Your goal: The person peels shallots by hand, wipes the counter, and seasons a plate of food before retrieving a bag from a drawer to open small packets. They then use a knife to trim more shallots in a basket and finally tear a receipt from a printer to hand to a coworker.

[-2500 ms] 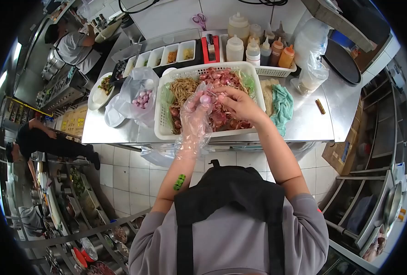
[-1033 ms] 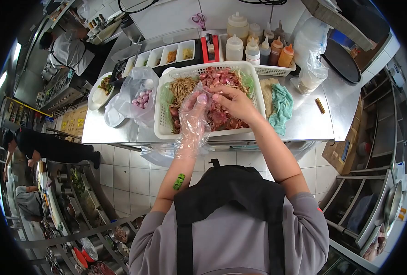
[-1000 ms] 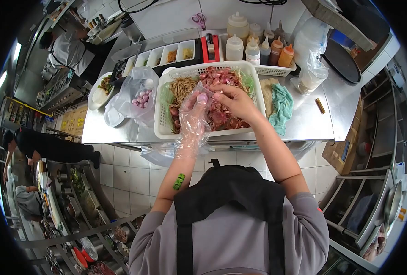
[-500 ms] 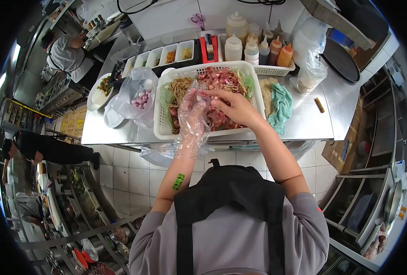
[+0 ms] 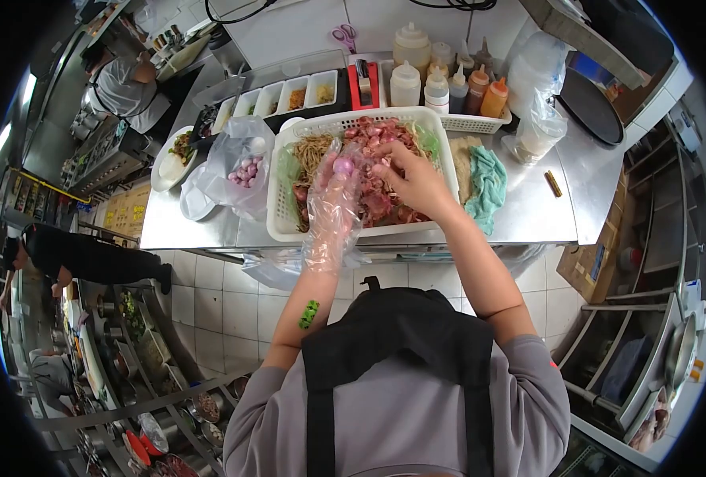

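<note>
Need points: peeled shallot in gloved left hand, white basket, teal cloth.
peeled shallot (image 5: 343, 165): head view, its rounded top.
white basket (image 5: 385, 231): head view, near rim.
teal cloth (image 5: 490, 181): head view, middle fold.

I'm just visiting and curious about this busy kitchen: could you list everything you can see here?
white plastic basket: one, white, middle of the counter, holding purple-red shallot skins and brown roots
clear plastic bag: one, with peeled pink shallots inside, left of the basket
squeeze bottles: at least six, white and orange, behind the basket
teal cloth: one, right of the basket
small white tubs: about five, back left
purple-handled scissors: one, against the back wall
steel counter: one, grey
co-workers: two, far left, one in a light top, one in black
left hand: in a clear glove, pinching a small peeled pink shallot
right hand: bare, on the skins
</note>
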`<state>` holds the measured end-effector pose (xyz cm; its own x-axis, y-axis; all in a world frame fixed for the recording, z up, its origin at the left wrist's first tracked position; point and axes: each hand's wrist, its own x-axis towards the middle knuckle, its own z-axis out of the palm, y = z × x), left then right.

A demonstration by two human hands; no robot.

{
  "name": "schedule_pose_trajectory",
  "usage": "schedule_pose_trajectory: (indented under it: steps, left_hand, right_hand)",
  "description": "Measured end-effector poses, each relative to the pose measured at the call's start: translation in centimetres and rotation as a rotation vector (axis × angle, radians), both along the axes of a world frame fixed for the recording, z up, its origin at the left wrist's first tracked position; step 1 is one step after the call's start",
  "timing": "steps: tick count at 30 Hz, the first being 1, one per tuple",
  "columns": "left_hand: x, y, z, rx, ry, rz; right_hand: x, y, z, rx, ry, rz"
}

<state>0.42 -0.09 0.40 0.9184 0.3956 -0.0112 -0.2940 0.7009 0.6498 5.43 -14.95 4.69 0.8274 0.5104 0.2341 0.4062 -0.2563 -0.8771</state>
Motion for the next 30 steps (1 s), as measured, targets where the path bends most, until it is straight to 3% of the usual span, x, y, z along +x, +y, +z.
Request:
schedule_pose_trajectory:
  steps: [4, 10, 16, 22, 25, 28, 30]
  left_hand:
    - [-0.1, 0.0, 0.1, -0.028, -0.102, -0.071]
    - [-0.2, 0.5, -0.5, 0.063, -0.095, -0.136]
    - [-0.1, 0.2, -0.9, 0.217, 0.038, -0.130]
    - [-0.7, -0.7, 0.9, 0.218, 0.066, -0.078]
    - [-0.3, -0.4, -0.3, 0.171, 0.009, -0.082]
    - [-0.2, 0.1, -0.9, 0.144, -0.026, -0.096]
    - [-0.2, 0.1, -0.8, 0.149, -0.014, -0.107]
  right_hand:
    - [-0.7, 0.5, 0.0, -0.054, -0.059, 0.095]
    - [-0.8, 1.0, -0.1, 0.102, -0.200, 0.136]
    - [-0.2, 0.4, -0.1, -0.068, -0.182, 0.129]
    - [0.4, 0.3, -1.1, 0.022, -0.080, -0.006]
    - [-0.5, -0.3, -0.1, -0.071, 0.067, -0.013]
    - [-0.8, -0.2, -0.1, -0.069, 0.096, 0.159]
    - [-0.8, 0.3, -0.9, 0.154, -0.111, 0.191]
